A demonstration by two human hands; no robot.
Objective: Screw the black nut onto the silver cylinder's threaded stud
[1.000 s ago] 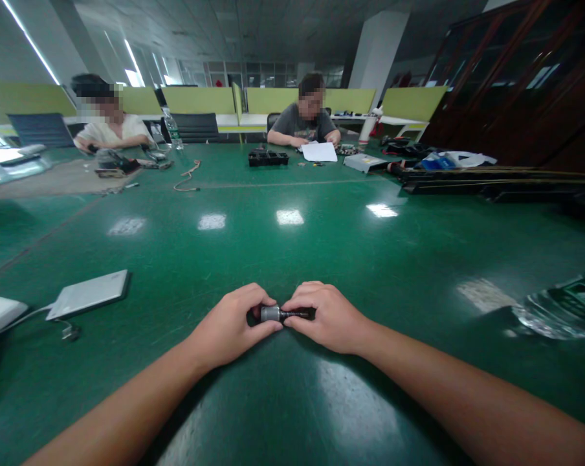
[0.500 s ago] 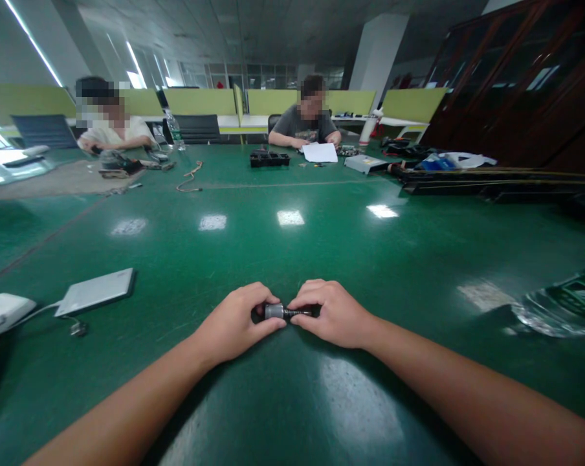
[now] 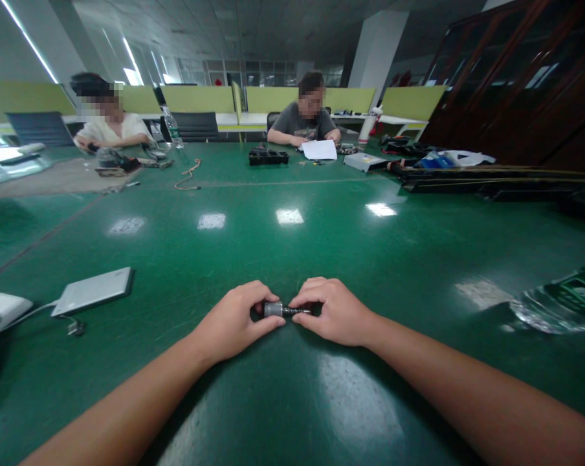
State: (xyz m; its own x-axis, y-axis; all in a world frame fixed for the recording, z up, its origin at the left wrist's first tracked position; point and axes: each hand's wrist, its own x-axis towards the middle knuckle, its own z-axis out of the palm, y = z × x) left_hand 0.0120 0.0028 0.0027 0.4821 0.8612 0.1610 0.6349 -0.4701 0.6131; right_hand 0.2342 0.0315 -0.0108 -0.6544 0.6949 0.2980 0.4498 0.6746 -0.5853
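Observation:
A small grey metal cylinder (image 3: 273,309) with a dark, ridged shaft (image 3: 295,312) sticking out to the right lies level, low over the green table (image 3: 244,252). My left hand (image 3: 237,320) pinches the cylinder between thumb and fingers, hiding its left end. Around the shaft, the thumb and fingers of my right hand (image 3: 331,312) are closed, with the shaft's far end partly inside the grip. A narrow gap separates the two hands. Which part exactly the ridged piece is, I cannot tell.
To the left lie a flat silver box (image 3: 93,291) with a cable and a white device (image 3: 4,310). A plastic water bottle (image 3: 564,301) lies at right. Across the table sit two people, near a black tray (image 3: 268,156), white paper (image 3: 319,149) and a cord (image 3: 190,175).
Both hands keep their grip on the cylinder and shaft, almost unmoved. The whole view has shifted very slightly.

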